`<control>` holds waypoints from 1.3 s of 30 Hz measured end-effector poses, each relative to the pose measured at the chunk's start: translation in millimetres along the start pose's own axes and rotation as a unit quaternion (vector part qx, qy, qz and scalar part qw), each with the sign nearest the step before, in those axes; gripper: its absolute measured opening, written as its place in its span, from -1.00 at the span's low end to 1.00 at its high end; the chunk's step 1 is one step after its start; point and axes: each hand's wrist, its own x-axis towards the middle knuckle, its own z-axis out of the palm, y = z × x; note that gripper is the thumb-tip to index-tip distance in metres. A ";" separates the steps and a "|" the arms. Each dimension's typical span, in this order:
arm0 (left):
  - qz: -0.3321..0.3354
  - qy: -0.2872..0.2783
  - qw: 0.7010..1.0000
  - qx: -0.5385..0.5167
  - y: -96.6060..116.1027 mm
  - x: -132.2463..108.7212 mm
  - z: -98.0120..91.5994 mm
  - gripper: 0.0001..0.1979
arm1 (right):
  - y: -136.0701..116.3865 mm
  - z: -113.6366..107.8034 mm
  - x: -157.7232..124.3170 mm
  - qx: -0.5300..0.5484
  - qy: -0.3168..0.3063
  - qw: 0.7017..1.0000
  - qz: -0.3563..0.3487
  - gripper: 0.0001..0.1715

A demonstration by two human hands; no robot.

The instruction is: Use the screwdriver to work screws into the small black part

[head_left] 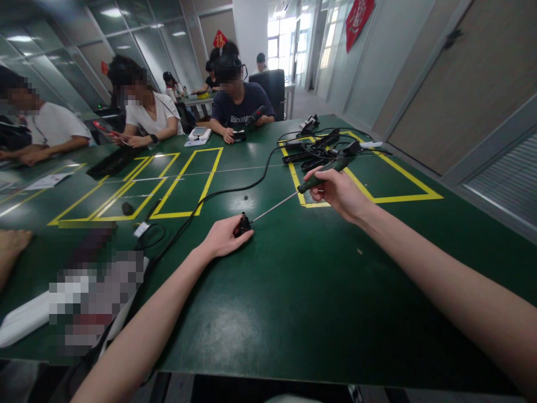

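Observation:
My right hand is closed around the dark green handle of a screwdriver. Its long thin shaft slants down to the left, and the tip meets or nearly meets a small black part. That part has a short upright post on top; its exact kind is too small to tell. My left hand rests on the green table and grips the part between thumb and fingers, hiding its left side.
A heap of black parts and cables lies beyond my right hand in a yellow-taped area. One black cable runs across the table to the left. White objects lie at near left. Several people sit along the far side.

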 end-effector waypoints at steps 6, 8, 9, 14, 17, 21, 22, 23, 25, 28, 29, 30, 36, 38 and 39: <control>0.009 -0.002 1.000 0.003 0.3 0.0 0.0 -0.72 | 0.9 0.3 -0.5 -0.006 -0.027 1.000 0.005 -0.79; 0.011 -0.004 1.000 0.008 0.3 0.6 0.1 -0.73 | 1.9 -0.1 -0.4 -0.009 -0.038 0.999 0.006 -0.77; 0.012 -0.004 1.000 0.011 0.6 0.9 0.0 -0.74 | 2.5 -0.4 -0.3 -0.011 -0.042 0.999 0.006 -0.74; 0.018 -0.001 0.999 0.030 3.0 1.4 -1.0 -0.75 | 5.7 -2.8 0.9 -0.032 -0.049 0.998 0.003 -0.46; 0.017 -0.001 0.999 0.037 3.6 1.5 -1.4 -0.77 | 5.3 -4.5 0.3 -0.042 -0.063 0.997 0.010 -0.49; 0.022 0.001 0.999 0.043 2.9 1.7 -1.4 -0.79 | 3.0 -6.5 -1.2 -0.037 -0.080 0.996 0.025 -0.68; 0.023 0.002 0.999 0.042 2.8 1.7 -1.4 -0.80 | 2.6 -6.8 -1.4 -0.034 -0.081 0.996 0.028 -0.71; 0.023 0.003 0.999 0.041 2.8 1.7 -1.4 -0.80 | 2.4 -7.0 -1.4 -0.031 -0.082 0.996 0.031 -0.72; 0.023 0.004 0.999 0.038 3.0 1.5 -1.6 -0.81 | 2.4 -7.2 -1.1 -0.027 -0.085 0.995 0.034 -0.72; 0.023 0.005 0.999 0.036 3.6 1.1 -1.9 -0.81 | 3.1 -6.9 -0.4 -0.024 -0.090 0.995 0.039 -0.65; 0.024 0.006 0.999 0.035 3.7 1.0 -2.0 -0.81 | 3.4 -6.7 -0.1 -0.025 -0.091 0.995 0.041 -0.58; 0.024 0.007 0.999 0.035 3.7 0.9 -2.0 -0.82 | 3.7 -6.7 0.1 -0.027 -0.091 0.995 0.042 -0.51; 0.030 0.008 0.999 0.043 1.8 1.1 -0.6 -0.84 | 2.0 -9.5 -0.8 -0.049 -0.094 0.993 0.048 -0.53; 0.034 0.009 0.998 0.048 1.1 1.3 -0.2 -0.84 | 0.3 -10.8 -1.4 -0.048 -0.100 0.993 0.050 -0.59; 0.036 0.008 0.998 0.050 1.0 1.3 -0.1 -0.84 | -0.5 -11.3 -1.5 -0.045 -0.101 0.993 0.051 -0.63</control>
